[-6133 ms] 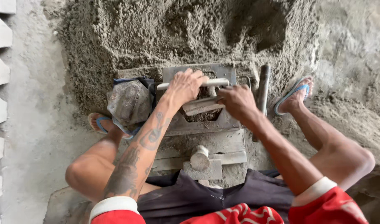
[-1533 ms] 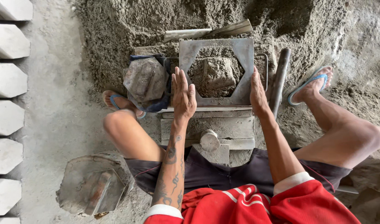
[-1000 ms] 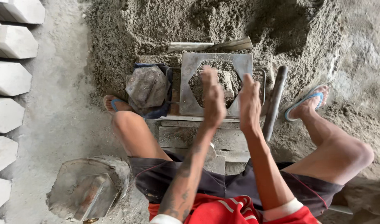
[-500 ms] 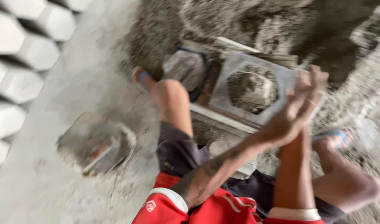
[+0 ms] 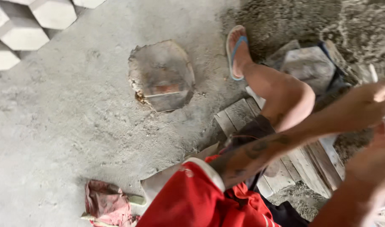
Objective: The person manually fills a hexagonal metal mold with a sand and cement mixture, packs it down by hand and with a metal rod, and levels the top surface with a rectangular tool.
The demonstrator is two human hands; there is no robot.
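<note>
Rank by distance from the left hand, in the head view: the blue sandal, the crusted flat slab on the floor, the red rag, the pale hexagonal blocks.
From the left hand, at the right edge:
1. Blue sandal, on the foot, upper middle.
2. Crusted flat slab, on the floor left of the sandal.
3. Red rag, bottom left.
4. Pale hexagonal blocks, top left corner.

Red shirt (image 5: pixel 192 201) with white-trimmed sleeve, tattooed forearm (image 5: pixel 251 153), blue-strapped sandal (image 5: pixel 235 50).

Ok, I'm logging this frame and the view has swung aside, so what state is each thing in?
left hand: at right edge, blurred, grip unclear
right hand: mostly cut off by frame
hexagonal blocks: set side by side, upper left
flat board: lying on floor, dusty
red rag: crumpled on floor
sandal: on foot
</note>
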